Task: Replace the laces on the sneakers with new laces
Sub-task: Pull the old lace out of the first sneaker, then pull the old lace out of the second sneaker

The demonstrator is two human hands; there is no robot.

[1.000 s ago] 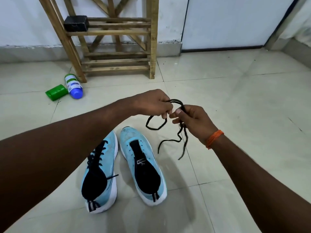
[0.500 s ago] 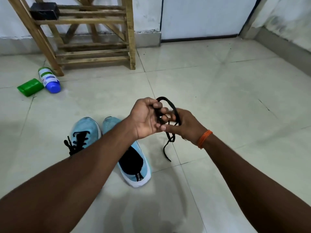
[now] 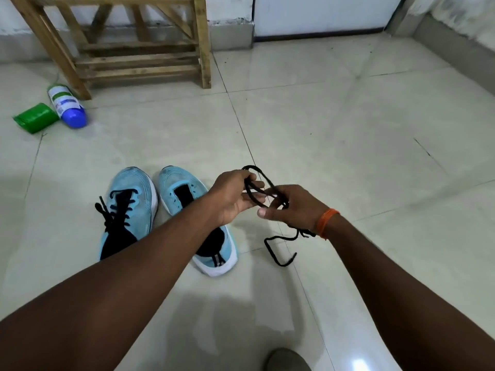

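Both hands, left and right, pinch a limp black lace above bare glossy tile; its end trails beside 2 blue knit sneakers.

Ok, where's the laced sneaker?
Head view, lower left: the laced sneaker lies left of the unlaced sneaker, heel hidden by the left forearm.

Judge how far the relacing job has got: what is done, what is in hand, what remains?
Done: the unlaced sneaker shows bare eyelets. In hand: the left hand and right hand gather a loose black lace into loops. Left: the laced sneaker needs stripping, and no new laces are in view.
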